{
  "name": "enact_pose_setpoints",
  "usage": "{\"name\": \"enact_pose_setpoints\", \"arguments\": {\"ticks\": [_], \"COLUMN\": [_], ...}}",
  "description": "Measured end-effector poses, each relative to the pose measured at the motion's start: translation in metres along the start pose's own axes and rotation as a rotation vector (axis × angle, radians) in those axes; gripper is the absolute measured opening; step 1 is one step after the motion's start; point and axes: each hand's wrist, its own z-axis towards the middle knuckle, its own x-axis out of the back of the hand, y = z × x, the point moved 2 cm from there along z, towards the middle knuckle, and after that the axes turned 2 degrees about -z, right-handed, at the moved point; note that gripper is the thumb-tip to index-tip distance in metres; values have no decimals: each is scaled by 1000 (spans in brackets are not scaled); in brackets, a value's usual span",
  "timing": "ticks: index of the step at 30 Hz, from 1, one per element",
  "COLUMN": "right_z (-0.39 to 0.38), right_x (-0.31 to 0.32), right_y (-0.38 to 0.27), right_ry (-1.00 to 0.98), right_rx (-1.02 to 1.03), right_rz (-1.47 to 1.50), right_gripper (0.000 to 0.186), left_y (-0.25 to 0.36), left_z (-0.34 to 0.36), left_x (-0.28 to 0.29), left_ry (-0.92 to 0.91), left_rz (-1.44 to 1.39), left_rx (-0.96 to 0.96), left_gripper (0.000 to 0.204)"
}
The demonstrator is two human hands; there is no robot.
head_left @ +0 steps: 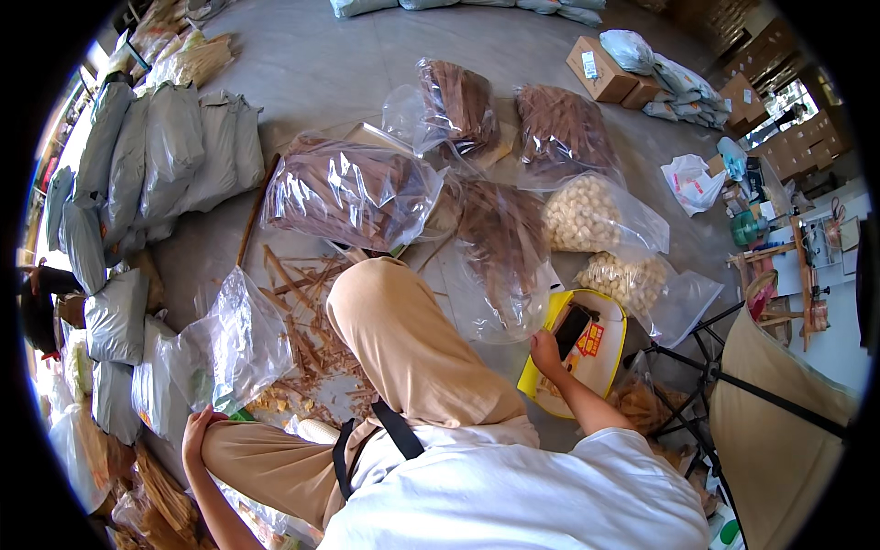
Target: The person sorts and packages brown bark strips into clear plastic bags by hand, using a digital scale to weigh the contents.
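My left hand [196,431] rests at my left knee, fingers laid over its edge and partly hidden. Just beyond it a crumpled clear plastic bag [240,341] stands, holding nothing I can make out. My right hand [544,352] is closed at the left edge of a yellow, scoop-shaped container [612,323]; whatever its fingers grip is too small to tell. A dark phone-like object [574,328] lies in that container. Close ahead of the right hand is the lower end of a clear bag of brown strips [500,240].
More bagged brown strips [353,194] lie ahead, beside bags of pale round pieces [583,213]. Wood-like scraps [298,312] litter the floor around a stick [258,211]. Grey parcels [170,147] line the left. Cardboard boxes [598,71] stand far right, a beige folding chair [779,417] near right.
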Motion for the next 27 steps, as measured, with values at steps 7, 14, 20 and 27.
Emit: {"name": "enact_pose_setpoints", "arguments": {"ticks": [7,14,20,27], "right_z": [45,93,77,-22], "right_x": [-60,-128,-110,-31], "right_y": [-11,55,9,-2], "right_ry": [233,-123,45,-320], "right_rx": [193,129,4,-212], "right_rz": [352,-158,99,515], "right_gripper": [18,17,11,15], "left_y": [-1,-5,-7,5], "left_z": [-3,2,-8,5], "left_x": [0,-3,3,-3], "left_ry": [-6,-2,24,-10], "left_rz": [-35,-63,-57,19], "left_rx": [14,-5,27,7], "left_gripper": [44,44,43,42]}}
